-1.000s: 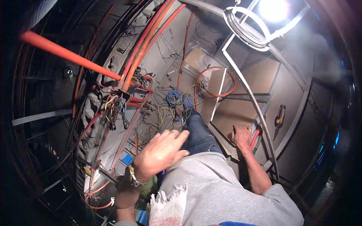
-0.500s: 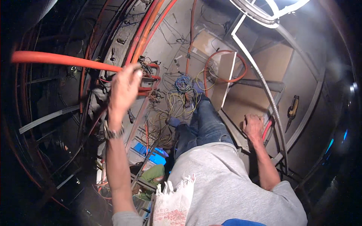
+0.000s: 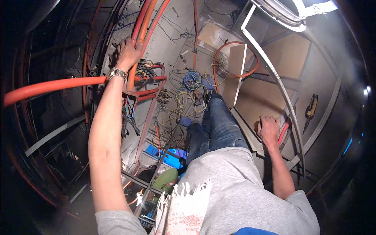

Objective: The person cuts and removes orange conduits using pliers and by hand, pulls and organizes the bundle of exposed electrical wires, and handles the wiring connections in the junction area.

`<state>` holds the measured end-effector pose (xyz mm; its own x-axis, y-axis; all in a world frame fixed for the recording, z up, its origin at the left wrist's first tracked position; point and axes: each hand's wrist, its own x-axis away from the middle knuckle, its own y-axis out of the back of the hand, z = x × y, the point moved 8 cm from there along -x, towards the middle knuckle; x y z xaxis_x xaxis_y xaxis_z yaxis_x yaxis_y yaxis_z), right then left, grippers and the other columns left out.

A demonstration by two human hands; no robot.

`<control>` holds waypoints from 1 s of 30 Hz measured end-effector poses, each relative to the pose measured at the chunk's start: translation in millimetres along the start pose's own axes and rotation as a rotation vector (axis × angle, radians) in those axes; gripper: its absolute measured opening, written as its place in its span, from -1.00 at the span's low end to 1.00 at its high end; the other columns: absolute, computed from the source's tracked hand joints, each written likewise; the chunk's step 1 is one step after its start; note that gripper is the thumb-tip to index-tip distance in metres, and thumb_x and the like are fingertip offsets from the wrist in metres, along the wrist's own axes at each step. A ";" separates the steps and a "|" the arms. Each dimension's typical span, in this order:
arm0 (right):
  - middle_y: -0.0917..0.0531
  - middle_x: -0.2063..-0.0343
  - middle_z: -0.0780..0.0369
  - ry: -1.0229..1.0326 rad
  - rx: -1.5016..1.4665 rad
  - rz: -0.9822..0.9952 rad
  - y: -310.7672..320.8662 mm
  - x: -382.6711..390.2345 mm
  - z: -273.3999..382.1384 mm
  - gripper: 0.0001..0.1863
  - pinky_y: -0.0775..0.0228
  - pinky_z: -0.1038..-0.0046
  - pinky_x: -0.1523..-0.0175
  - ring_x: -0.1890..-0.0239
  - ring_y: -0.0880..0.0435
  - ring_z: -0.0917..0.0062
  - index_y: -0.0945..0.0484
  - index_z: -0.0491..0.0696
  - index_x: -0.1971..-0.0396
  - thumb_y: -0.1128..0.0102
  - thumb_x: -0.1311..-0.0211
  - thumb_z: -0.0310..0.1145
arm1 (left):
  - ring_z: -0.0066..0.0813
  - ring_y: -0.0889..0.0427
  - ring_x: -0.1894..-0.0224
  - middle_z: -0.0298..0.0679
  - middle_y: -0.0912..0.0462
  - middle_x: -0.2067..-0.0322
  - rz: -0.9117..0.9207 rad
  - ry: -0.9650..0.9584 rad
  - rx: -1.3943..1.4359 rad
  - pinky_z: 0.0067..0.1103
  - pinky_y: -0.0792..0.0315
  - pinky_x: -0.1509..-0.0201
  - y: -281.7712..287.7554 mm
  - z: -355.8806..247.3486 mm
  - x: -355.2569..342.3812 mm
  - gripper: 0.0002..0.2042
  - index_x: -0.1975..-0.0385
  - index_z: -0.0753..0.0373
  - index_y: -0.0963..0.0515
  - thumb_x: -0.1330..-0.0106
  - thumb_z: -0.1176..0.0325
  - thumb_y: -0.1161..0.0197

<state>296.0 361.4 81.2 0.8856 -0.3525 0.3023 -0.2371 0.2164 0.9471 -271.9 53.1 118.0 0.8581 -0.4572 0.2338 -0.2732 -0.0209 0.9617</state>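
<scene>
My left hand (image 3: 128, 55) is reached up to a bundle of upright conduits. Its fingers are bent round the red conduit (image 3: 140, 26) at the bundle's left side, beside an orange conduit (image 3: 146, 24). Behind my wrist, a thick orange-red pipe (image 3: 58, 85) sticks out to the left. Loose wire ends (image 3: 144, 71) bunch just below the hand. On the right, my right hand (image 3: 269, 130) lies with curled fingers on a brown board (image 3: 254, 105), close to a short red pipe (image 3: 283, 132). What is beneath those fingers is hidden.
Tangled yellow wires (image 3: 184, 102) and a blue wire coil (image 3: 191, 79) lie on the floor by my feet. A looped orange pipe (image 3: 255, 64) and a curved white strip (image 3: 270, 78) are at right, near yellow-handled pliers (image 3: 311, 106). A blue object (image 3: 170, 157) lies low.
My left hand has moved up from beside the orange-red pipe onto the upright conduits. That pipe's free end has dropped lower. My right hand stays in place.
</scene>
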 end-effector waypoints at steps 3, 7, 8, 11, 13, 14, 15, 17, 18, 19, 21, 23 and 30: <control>-0.69 0.30 0.13 -0.019 0.011 0.027 -4.6 1.8 -3.0 -0.74 -0.31 0.19 -0.06 0.13 -0.65 0.26 -0.66 -0.05 0.21 -0.29 -0.13 -0.27 | 0.40 -0.29 -0.33 0.40 -0.33 -0.26 -0.015 0.089 0.012 0.01 -0.22 -0.40 -4.5 -8.4 0.0 -0.14 -0.33 0.45 -0.25 -0.26 -0.20 -0.22; -0.69 0.29 0.13 -0.017 0.016 0.032 -4.1 -1.4 -0.8 -0.72 -0.31 0.20 -0.08 0.12 -0.65 0.27 -0.65 -0.06 0.18 -0.29 -0.14 -0.26 | 0.49 -0.29 -0.28 0.34 -0.37 -0.21 -0.067 0.174 -0.088 0.10 -0.23 -0.35 -4.6 -18.1 -7.3 -0.18 -0.29 0.38 -0.25 -0.17 -0.11 -0.30; -0.69 0.29 0.13 -0.019 0.017 0.040 -3.2 -2.6 -0.9 -0.72 -0.31 0.20 -0.08 0.12 -0.65 0.27 -0.65 -0.06 0.18 -0.29 -0.14 -0.26 | 0.49 -0.29 -0.28 0.34 -0.37 -0.21 -0.059 0.173 -0.087 0.10 -0.23 -0.35 -4.6 -21.8 -7.4 -0.18 -0.29 0.38 -0.25 -0.17 -0.11 -0.30; -0.69 0.27 0.13 -0.031 0.013 0.068 1.2 -5.8 -0.1 -0.71 -0.32 0.19 -0.10 0.12 -0.65 0.27 -0.65 -0.06 0.16 -0.29 -0.15 -0.26 | 0.42 -0.35 -0.25 0.29 -0.39 -0.20 -0.143 0.107 -0.185 0.08 -0.30 -0.30 3.3 -22.2 -7.7 -0.20 -0.36 0.19 -0.27 -0.16 -0.09 -0.32; -0.69 0.27 0.13 -0.066 0.018 0.074 8.7 -6.4 -1.6 -0.71 -0.32 0.19 -0.12 0.12 -0.65 0.26 -0.64 -0.05 0.15 -0.30 -0.14 -0.27 | 0.41 -0.36 -0.25 0.30 -0.40 -0.19 -0.153 0.056 -0.174 0.08 -0.30 -0.28 6.9 -15.4 -8.5 -0.19 -0.36 0.21 -0.28 -0.15 -0.09 -0.34; -0.69 0.27 0.13 -0.067 0.029 0.054 11.6 -9.8 -2.1 -0.71 -0.32 0.19 -0.12 0.12 -0.65 0.26 -0.64 -0.05 0.15 -0.30 -0.14 -0.27 | 0.40 -0.37 -0.24 0.31 -0.41 -0.17 -0.180 0.007 -0.162 0.08 -0.31 -0.27 8.8 -18.5 -14.3 -0.19 -0.36 0.22 -0.30 -0.13 -0.08 -0.35; -0.68 0.27 0.13 -0.072 0.034 0.095 9.9 -4.7 -0.3 -0.72 -0.32 0.18 -0.13 0.12 -0.65 0.26 -0.64 -0.05 0.17 -0.30 -0.13 -0.28 | 0.38 -0.36 -0.24 0.33 -0.43 -0.14 -0.245 -0.038 -0.112 0.07 -0.27 -0.29 9.6 -21.4 -7.7 -0.20 -0.33 0.22 -0.34 -0.09 -0.03 -0.40; -0.68 0.28 0.12 -0.041 0.032 0.092 -2.9 -9.7 3.6 -0.74 -0.31 0.16 -0.14 0.12 -0.65 0.25 -0.64 -0.06 0.20 -0.30 -0.11 -0.30 | 0.36 -0.35 -0.24 0.34 -0.44 -0.12 -0.316 -0.053 -0.130 0.05 -0.24 -0.31 2.9 -6.1 -4.5 -0.23 -0.28 0.24 -0.37 -0.08 0.01 -0.42; -0.68 0.28 0.12 -0.016 0.040 0.075 -4.8 -8.6 4.3 -0.75 -0.31 0.15 -0.13 0.12 -0.65 0.25 -0.64 -0.06 0.22 -0.30 -0.11 -0.30 | 0.35 -0.35 -0.25 0.35 -0.46 -0.10 -0.337 -0.066 -0.140 0.03 -0.22 -0.33 2.3 -2.6 -6.1 -0.27 -0.24 0.26 -0.40 -0.07 0.04 -0.43; -0.68 0.28 0.12 -0.024 0.055 0.058 -1.1 -7.0 3.1 -0.75 -0.31 0.15 -0.13 0.12 -0.65 0.25 -0.64 -0.06 0.22 -0.30 -0.11 -0.30 | 0.35 -0.35 -0.25 0.35 -0.46 -0.10 -0.356 -0.073 -0.125 0.03 -0.22 -0.33 4.8 -10.9 -6.8 -0.27 -0.24 0.26 -0.40 -0.07 0.04 -0.43; -0.68 0.28 0.12 -0.076 -0.002 0.101 0.6 -5.0 1.6 -0.75 -0.30 0.14 -0.12 0.10 -0.64 0.24 -0.65 -0.07 0.23 -0.30 -0.09 -0.30 | 0.33 -0.32 -0.34 0.35 -0.40 -0.25 -0.215 0.000 -0.197 -0.02 -0.09 -0.47 1.6 -25.1 -6.8 -0.16 -0.35 0.28 -0.34 -0.13 -0.10 -0.39; -0.69 0.28 0.12 -0.077 0.005 0.088 1.8 -3.7 2.2 -0.75 -0.30 0.14 -0.12 0.10 -0.64 0.24 -0.65 -0.07 0.23 -0.31 -0.08 -0.30 | 0.32 -0.31 -0.34 0.33 -0.41 -0.24 -0.222 0.013 -0.187 -0.03 -0.10 -0.47 8.1 -25.0 -5.7 -0.17 -0.34 0.27 -0.34 -0.12 -0.09 -0.39; -0.70 0.26 0.15 -0.068 0.049 0.111 -2.0 -6.3 0.8 -0.72 -0.29 0.15 -0.14 0.07 -0.64 0.27 -0.67 -0.06 0.20 -0.31 -0.07 -0.28 | 0.36 -0.27 -0.34 0.34 -0.42 -0.22 -0.301 0.017 -0.147 0.01 -0.20 -0.40 11.0 -22.7 -5.7 -0.26 -0.25 0.23 -0.39 -0.05 0.04 -0.42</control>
<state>290.5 362.5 77.5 0.8242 -0.3905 0.4102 -0.3525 0.2133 0.9112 -269.9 75.6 130.4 0.8979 -0.4355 -0.0632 0.0587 -0.0237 0.9980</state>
